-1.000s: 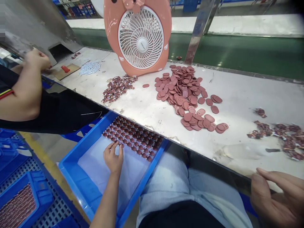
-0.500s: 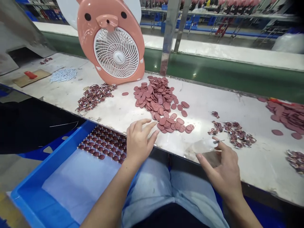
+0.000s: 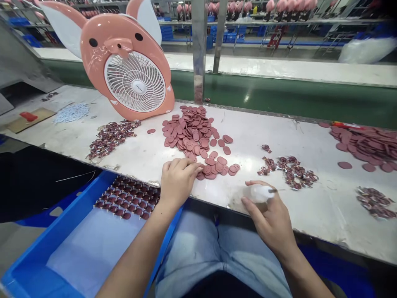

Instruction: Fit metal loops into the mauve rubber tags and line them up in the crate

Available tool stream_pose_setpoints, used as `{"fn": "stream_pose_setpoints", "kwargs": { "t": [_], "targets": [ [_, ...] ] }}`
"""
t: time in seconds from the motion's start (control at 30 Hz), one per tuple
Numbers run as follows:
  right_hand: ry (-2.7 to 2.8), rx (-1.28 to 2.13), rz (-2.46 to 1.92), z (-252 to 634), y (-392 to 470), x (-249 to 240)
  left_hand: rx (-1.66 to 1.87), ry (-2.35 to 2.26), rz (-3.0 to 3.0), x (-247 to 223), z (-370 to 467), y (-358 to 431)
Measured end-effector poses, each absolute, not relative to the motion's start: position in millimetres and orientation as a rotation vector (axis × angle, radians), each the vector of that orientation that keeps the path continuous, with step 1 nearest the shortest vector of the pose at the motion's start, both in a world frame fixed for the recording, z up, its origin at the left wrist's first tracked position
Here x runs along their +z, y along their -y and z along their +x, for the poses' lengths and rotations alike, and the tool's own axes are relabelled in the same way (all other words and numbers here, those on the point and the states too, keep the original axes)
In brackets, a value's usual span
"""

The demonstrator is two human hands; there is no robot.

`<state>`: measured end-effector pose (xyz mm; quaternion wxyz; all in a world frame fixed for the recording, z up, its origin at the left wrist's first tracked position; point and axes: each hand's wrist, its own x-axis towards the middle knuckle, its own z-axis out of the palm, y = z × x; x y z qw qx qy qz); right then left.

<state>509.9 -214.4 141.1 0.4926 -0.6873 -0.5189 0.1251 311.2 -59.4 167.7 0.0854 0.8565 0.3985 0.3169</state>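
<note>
My left hand is at the near edge of a pile of flat maroon oval pieces. Its fingers and thumb close together on one piece there, mostly hidden by the fingertips. Some of the ovals carry small holes like buttons. In my right hand, over the table's front edge, lies a translucent white squeeze bottle. Its thin needle tip points right. Small bundles of dark red and white parts lie beyond that hand.
A pink animal-shaped fan stands behind the ovals. At lower left, a blue bin holds rows of dark red pieces on a pale sheet. More ovals lie far right. A metal post rises at the table's back edge.
My left hand has come down onto the near ovals, and its spread fingers have closed. My right hand still holds the bottle. The whole view has shifted, with the fan now showing its ears.
</note>
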Motion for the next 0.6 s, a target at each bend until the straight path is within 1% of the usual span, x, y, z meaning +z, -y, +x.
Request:
{"fn": "stream_pose_setpoints", "kwargs": {
  "t": [0.07, 0.13, 0.23, 0.4, 0.47, 0.6],
  "targets": [
    [1.178, 0.370, -1.545, 504, 219, 147, 1.054, -1.204, 2.392, 175, 313, 72],
    [1.119, 0.486, -1.431, 495, 222, 156, 1.108, -1.149, 2.022, 181, 316, 90],
    [1.084, 0.695, -1.345, 479, 219, 169, 0.992, -1.001, 1.464, 187, 321, 122],
    [1.101, 0.979, -1.302, 471, 211, 176, 0.871, -0.912, 1.220, 183, 319, 158],
    [1.160, 1.124, -1.272, 479, 212, 179, 0.733, -0.896, 1.096, 177, 312, 162],
    [1.558, 1.418, -1.242, 495, 216, 193, 0.196, -0.680, 0.853, 160, 297, 160]
  ]
}}
